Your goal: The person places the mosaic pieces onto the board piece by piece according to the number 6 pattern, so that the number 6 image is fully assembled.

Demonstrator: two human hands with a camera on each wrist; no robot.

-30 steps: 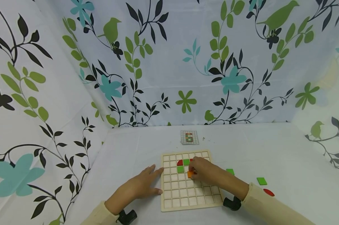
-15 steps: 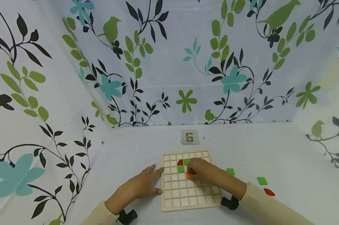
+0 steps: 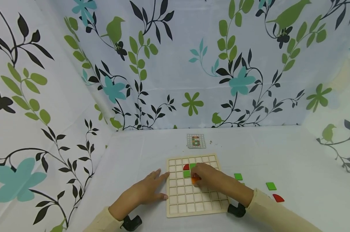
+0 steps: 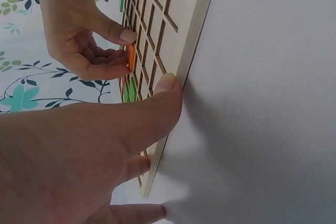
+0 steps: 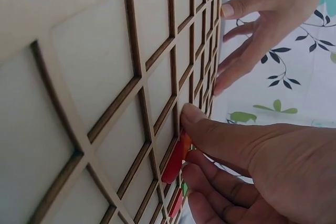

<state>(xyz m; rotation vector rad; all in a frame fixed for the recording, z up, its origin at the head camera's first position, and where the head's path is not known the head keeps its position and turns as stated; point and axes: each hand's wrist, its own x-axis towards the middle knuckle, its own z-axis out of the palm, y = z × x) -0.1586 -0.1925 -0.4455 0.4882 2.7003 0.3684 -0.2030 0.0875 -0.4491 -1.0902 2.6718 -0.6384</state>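
Note:
A wooden grid board (image 3: 176,215) lies on the white table. My left hand (image 3: 147,190) rests at its left edge, fingers spread and the thumb touching the rim. Over the board's upper middle, my right hand (image 3: 208,175) pinches an orange tile (image 4: 131,56) between thumb and finger at a grid cell. To the left of those fingers, a red quarter-round tile (image 3: 186,167) and green tiles (image 3: 187,174) sit in cells. The right wrist view shows a red tile (image 5: 172,167) beside the orange one; the hand hides it in the head view.
Behind the board lies a small grid card (image 3: 196,141) with a coloured pattern. Right of the board are a green tile (image 3: 238,176), another green tile (image 3: 271,186) and a red quarter-round tile (image 3: 278,198). A leaf-and-bird patterned curtain (image 3: 175,64) hangs behind the table.
My right hand has shifted slightly left with the orange tile, and now covers the red tile that showed beside its fingers. My left hand stays in place.

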